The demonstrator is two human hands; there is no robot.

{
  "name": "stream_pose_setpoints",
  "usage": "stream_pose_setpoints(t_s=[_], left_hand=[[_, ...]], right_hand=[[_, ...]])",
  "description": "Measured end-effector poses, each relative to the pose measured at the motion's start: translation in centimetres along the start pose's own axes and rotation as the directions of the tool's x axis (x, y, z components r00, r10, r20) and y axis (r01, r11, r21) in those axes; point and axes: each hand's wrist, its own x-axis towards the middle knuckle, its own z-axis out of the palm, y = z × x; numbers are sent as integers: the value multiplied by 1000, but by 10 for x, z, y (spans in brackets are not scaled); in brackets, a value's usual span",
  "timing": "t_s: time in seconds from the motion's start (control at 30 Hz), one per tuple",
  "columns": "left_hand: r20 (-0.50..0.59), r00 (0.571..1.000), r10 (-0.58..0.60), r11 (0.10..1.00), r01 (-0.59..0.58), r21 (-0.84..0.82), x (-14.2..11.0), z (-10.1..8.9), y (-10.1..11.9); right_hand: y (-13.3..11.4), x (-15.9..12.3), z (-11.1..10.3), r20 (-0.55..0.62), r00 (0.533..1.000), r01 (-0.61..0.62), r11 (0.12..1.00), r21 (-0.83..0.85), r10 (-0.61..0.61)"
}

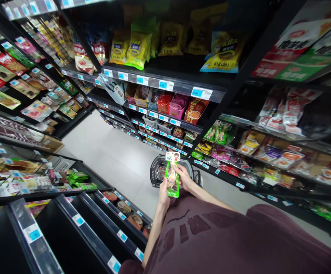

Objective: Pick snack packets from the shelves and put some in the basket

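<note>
Both hands are holding one slim, glossy green packet upright in front of the person's chest, above a dark, perforated plastic shopping basket that is sitting on the pale tiled floor. The left hand is gripping the packet's lower left edge, fingers wrapped around it; the right hand is pinching its right side about halfway up. The packet is flat and oblong, with a white header card carrying red and green marks too small to read, and a clear window showing something tan inside.

On the shelf above, a crinkly yellow-and-blue bag is showing lettering that looks like "DAHOODA", though it is blurred. Beside it, green-yellow pouches are standing in a row with unreadable print. Blue-and-white price tags are running along the black shelf edges. Red and pink cartons are filling the tier below. The person's maroon shirt is bearing darker block shapes, not legible.
</note>
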Motion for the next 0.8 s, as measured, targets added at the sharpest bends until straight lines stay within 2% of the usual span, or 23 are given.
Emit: stream_pose_setpoints(t_s=[0.8], left_hand=[[-27,1000,-11,1000,12,8,6,1,2]], right_hand=[[1,9,-2,-35,999,7,1000,20,-7]])
